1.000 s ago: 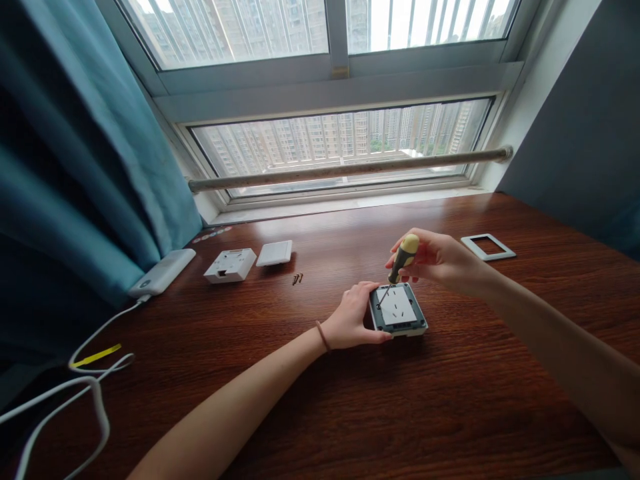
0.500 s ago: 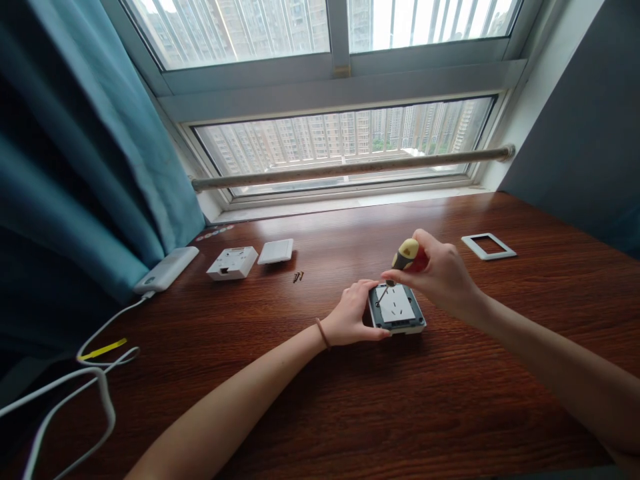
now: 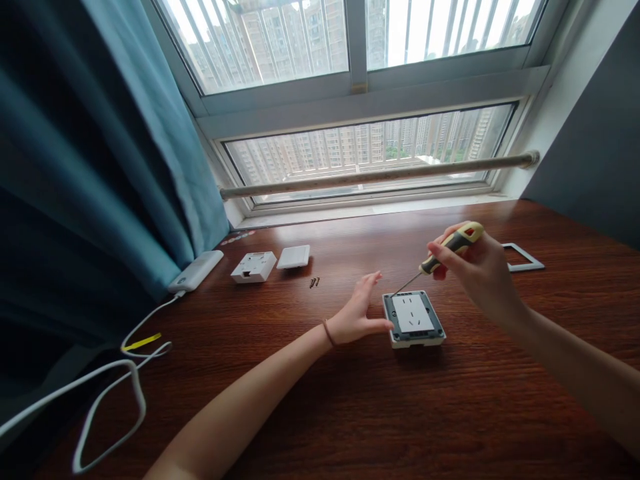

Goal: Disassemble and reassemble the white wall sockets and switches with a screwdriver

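A wall socket with a white face and grey mounting frame sits on its white back box on the table. My right hand grips a screwdriver with a yellow and dark grey handle. The shaft slants down to the left, its tip at or just above the socket's far left corner. Just left of the socket is my left hand, fingers spread and thumb beside the socket's left edge; whether the thumb touches it I cannot tell.
Several small screws lie left of the socket. Farther left are a white back box and a white switch plate. A white cover frame is partly behind my right hand. A power bank with a white cable lies by the curtain.
The screwdriver has tilted over, and its tip has shifted from the socket's left-side screw area toward the far left corner. My left hand has loosened from the socket, fingers spreading. The view has shifted slightly.
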The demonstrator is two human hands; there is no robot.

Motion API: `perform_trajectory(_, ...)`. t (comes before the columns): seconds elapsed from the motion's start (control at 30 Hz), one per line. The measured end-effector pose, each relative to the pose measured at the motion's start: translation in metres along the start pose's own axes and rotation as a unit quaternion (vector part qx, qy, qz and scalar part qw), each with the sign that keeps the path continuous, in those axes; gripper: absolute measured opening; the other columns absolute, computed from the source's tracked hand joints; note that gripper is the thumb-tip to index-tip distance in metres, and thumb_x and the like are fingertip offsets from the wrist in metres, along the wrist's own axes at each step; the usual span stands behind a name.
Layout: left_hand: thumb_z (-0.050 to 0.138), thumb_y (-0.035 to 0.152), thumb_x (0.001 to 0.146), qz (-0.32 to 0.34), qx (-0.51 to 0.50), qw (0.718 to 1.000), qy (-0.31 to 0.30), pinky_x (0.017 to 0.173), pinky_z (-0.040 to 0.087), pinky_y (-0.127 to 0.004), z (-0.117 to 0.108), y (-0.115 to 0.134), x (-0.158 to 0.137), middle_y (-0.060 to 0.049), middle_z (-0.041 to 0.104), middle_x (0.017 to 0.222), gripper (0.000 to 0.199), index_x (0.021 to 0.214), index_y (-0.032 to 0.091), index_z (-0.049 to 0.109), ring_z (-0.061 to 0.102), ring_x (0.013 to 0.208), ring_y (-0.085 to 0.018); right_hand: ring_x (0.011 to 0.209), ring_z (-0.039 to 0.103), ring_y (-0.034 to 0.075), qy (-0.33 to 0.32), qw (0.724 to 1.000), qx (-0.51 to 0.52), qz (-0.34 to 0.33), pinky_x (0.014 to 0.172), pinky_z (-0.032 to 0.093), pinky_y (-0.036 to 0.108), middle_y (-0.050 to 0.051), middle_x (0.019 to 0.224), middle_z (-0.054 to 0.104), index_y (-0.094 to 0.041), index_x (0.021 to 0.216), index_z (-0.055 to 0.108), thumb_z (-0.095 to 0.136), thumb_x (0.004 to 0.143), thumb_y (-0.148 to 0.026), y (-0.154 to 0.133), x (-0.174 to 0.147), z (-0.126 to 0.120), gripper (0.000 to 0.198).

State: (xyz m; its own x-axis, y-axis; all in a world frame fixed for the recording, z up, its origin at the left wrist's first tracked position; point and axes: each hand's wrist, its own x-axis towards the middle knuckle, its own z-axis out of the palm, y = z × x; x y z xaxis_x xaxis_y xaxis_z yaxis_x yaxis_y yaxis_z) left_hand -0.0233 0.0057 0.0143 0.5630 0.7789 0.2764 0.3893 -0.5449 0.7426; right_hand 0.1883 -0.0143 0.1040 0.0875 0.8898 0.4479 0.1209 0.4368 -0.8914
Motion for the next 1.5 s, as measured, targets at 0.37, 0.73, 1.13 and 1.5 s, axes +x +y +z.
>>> perform_trajectory(0.37, 0.06, 0.029, 0.061, -0.337, 0.176, 0.922, 0.07, 0.057, 0.042, -0.025, -0.133, -0.084, -0.013, -0.003, 0.063, 0.055, 0.017, 0.058, 0.013, 0.065, 0.059, 0.059, -0.017, 0.047, 0.056, 0.011, 0.036, 0.999, 0.017, -0.024, 0.039, 0.047, 0.024, -0.001, 0.064, 0.058, -0.019, 0.076, 0.054, 0.07, 0.07, -0.029, -0.004, 0.009, -0.011, 0.02)
perform_trajectory(0.73, 0.062, 0.041, 0.062, -0.369, 0.185, 0.91, 0.035, 0.052, 0.039, -0.022, -0.125, -0.108, -0.017, -0.004, 0.066, 0.058, 0.027, 0.061, 0.015, 0.067, 0.057, 0.055, -0.014, 0.051, 0.059, 0.012, 0.028, 0.999, -0.019, -0.023, 0.04, 0.051, 0.024, 0.0, 0.067, 0.06, -0.019, 0.076, 0.055, 0.072, 0.068, -0.03, -0.009, 0.006, -0.011, 0.022)
perform_trajectory(1.13, 0.061, 0.043, 0.061, -0.367, 0.228, 0.901, 0.04, 0.05, 0.035, -0.023, -0.126, -0.108, -0.018, -0.002, 0.064, 0.056, 0.028, 0.061, 0.016, 0.068, 0.056, 0.055, -0.015, 0.051, 0.058, 0.012, 0.025, 0.999, -0.025, -0.034, 0.04, 0.05, 0.025, 0.0, 0.066, 0.059, -0.019, 0.075, 0.055, 0.071, 0.068, -0.03, -0.01, 0.007, -0.01, 0.02)
perform_trajectory(1.5, 0.063, 0.033, 0.055, -0.344, 0.233, 0.909, 0.039, 0.051, 0.033, -0.025, -0.128, -0.097, -0.017, -0.003, 0.061, 0.05, 0.018, 0.049, 0.016, 0.065, 0.055, 0.055, -0.017, 0.048, 0.059, 0.012, 0.021, 0.999, -0.024, -0.029, 0.04, 0.051, 0.025, 0.0, 0.064, 0.059, -0.02, 0.074, 0.055, 0.072, 0.067, -0.03, -0.009, 0.007, -0.012, 0.021)
